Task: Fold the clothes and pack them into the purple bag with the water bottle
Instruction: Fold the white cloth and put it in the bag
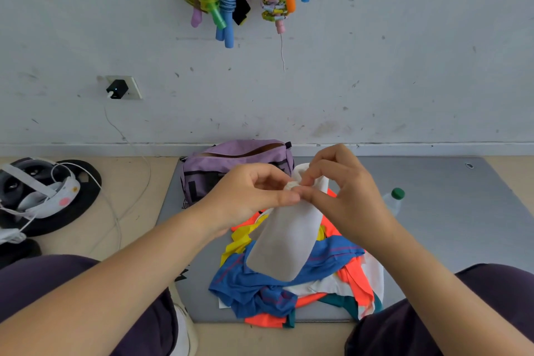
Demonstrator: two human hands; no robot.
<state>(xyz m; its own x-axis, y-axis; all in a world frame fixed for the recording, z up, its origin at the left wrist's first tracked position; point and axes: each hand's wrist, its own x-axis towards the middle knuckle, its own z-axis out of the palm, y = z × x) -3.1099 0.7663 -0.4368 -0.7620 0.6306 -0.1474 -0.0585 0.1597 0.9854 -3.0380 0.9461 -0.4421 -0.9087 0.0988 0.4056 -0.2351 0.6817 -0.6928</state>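
We have a white sock point(284, 243) held up over the heap of clothes point(291, 286), its long axis slanting from the cuff at top, near the bag, down and toward us to the toe, which hangs just above the blue garment point(260, 283). Both grips meet at the cuff: our left hand point(248, 193) and right hand point(344, 191) each pinch the bunched top edge with curled fingers, fingertips almost touching, so both are clamped on the sock. We judge we are turning or straightening the cuff before folding.

The purple bag point(231, 170) lies straight beyond our hands on the grey mat point(433, 225), its top unzipped and its long axis running left to right. It sits slightly left of the grip, so our left hand is nearer it. The water bottle point(394, 201), green-capped, lies on the mat just right of our right hand, which would reach it first.
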